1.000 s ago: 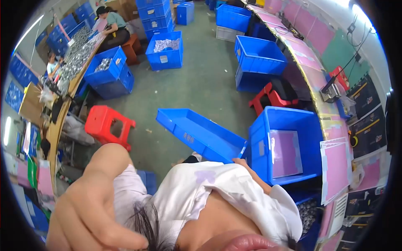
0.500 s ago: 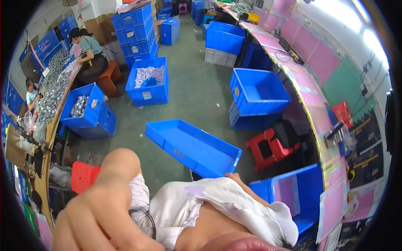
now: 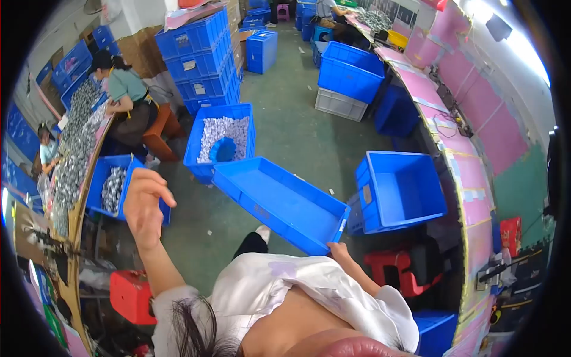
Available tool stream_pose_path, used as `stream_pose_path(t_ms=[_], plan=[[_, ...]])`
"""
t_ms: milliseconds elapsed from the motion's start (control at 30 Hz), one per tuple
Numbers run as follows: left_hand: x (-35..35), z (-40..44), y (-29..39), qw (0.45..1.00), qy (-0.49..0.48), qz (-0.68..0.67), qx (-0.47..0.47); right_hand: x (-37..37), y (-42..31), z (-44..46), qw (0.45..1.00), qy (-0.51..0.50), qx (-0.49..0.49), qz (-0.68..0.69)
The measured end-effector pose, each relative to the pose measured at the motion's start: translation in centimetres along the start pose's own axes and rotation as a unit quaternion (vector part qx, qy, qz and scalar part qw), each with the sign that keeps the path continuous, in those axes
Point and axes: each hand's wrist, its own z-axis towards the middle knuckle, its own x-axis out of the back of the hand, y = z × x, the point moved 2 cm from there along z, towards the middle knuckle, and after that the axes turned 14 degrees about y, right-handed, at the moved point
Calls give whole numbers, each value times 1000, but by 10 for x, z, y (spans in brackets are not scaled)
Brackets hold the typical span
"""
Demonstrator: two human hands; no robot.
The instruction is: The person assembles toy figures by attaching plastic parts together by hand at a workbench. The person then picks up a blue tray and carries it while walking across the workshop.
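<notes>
My right hand (image 3: 339, 250) grips the near right corner of a shallow blue tray (image 3: 279, 199), fingers closed on its edge. The tray is held tilted over the floor, with nothing seen inside. Raised at the left, my left hand (image 3: 146, 202) has its fingers loosely bent and apart, holding nothing. It is in front of a blue bin (image 3: 95, 184) with dark and silver small parts. Beyond the tray's far left end is a blue bin (image 3: 193, 143) of small white parts with a round blue object (image 3: 222, 150) on them.
A blue bin (image 3: 404, 190) stands at right beside a long pink-topped bench (image 3: 470, 196). Red stools (image 3: 131, 297) are low on both sides. A person (image 3: 126, 89) sits at the left bench (image 3: 74, 220). Stacked blue crates (image 3: 199, 65) stand beyond.
The view has moved forward along the aisle, bringing the bin of white parts nearer. My left hand has moved from close to the camera outward and up. My right hand still holds the tray.
</notes>
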Motion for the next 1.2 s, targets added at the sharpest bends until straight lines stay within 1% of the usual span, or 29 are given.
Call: stream_pose_path(t_ms=[67, 100, 133, 167, 200, 233, 267, 300, 333, 367, 400, 433, 467, 533, 567, 633, 667, 700, 733, 767, 800, 867, 933, 967, 1000, 1067, 1133, 1167, 1200], plan=[[50, 2, -94, 983, 116, 42, 135, -11, -35, 4, 996, 25, 78, -33], [74, 4, -146, 955, 205, 54, 207, -48, 27, 104, 997, 46, 52, 40], [95, 6, -196, 912, 293, 68, 280, -49, 1, 107, 990, 55, 65, -110], [104, 14, -241, 885, 323, 82, 324, -61, 12, 112, 991, 59, 46, -110], [105, 30, -288, 859, 356, 87, 358, -81, 21, 135, 998, 29, 34, -47], [100, 47, -337, 854, 354, 105, 367, -100, 12, 169, 999, 3, 35, 21], [74, 68, -377, 867, 311, 97, 378, -103, -17, 199, 995, -19, 43, 85], [46, 89, -410, 875, 270, 94, 390, -93, -51, 210, 995, -3, 52, 85], [4, 107, -429, 889, 211, 122, 387, -84, -90, 198, 998, 27, 31, 54], [-36, 122, -450, 897, 132, 128, 403, -81, -129, 180, 998, 50, 7, 23], [-76, 130, -476, 893, 75, 67, 439, -83, -165, 166, 997, 70, -19, -8], [-110, 134, -503, 890, -22, 55, 453, -89, -189, 167, 994, 87, -46, -39], [-145, 142, -517, 878, -86, 39, 470, -94, -196, 188, 995, 82, -46, -38], [-199, 153, -555, 882, -129, 47, 452, -100, -213, 237, 987, 41, 106, -114], [-214, 159, -577, 883, -130, 42, 449, -104, -226, 261, 989, 29, 96, -108], [-237, 169, -619, 878, -120, 37, 461, -121, -296, 274, 994, 107, 11, -31], [-240, 170, -640, 877, -110, 53, 465, -130, -296, 322, 995, 84, 24, -55], [-241, 172, -661, 875, -100, 71, 468, -127, -312, 341, 994, 82, 22, -67], [-242, 176, -674, 864, -83, 116, 483, -134, -343, 362, 992, 75, 33, -99], [-239, 181, -689, 862, -72, 127, 486, -151, -379, 380, 989, 62, 46, -124], [-232, 186, -699, 859, -65, 141, 488, -165, -419, 376, 990, 48, 51, -121], [-222, 203, -711, 855, -19, 142, 499, -166, -498, 356, 997, 71, 40, -7], [-208, 209, -728, 849, 41, 169, 500, -175, -527, 399, 996, 53, 57, -43], [-202, 211, -738, 842, 76, 195, 496, -184, -536, 426, 1000, 16, 25, 5], [-197, 208, -753, 842, 85, 194, 497, -192, -548, 448, 998, -23, -8, 52], [-186, 196, -785, 775, 157, 222, 571, -205, -595, 452, 998, -39, -20, 52], [-211, 199, -803, 731, 188, 142, 641, -223, -625, 464, 998, -48, -15, 33], [-229, 205, -816, 716, 151, 152, 664, -234, -636, 473, 998, -47, -20, 36], [-252, 216, -826, 696, 129, 143, 692, -247, -648, 484, 998, -61, 13, 14]])
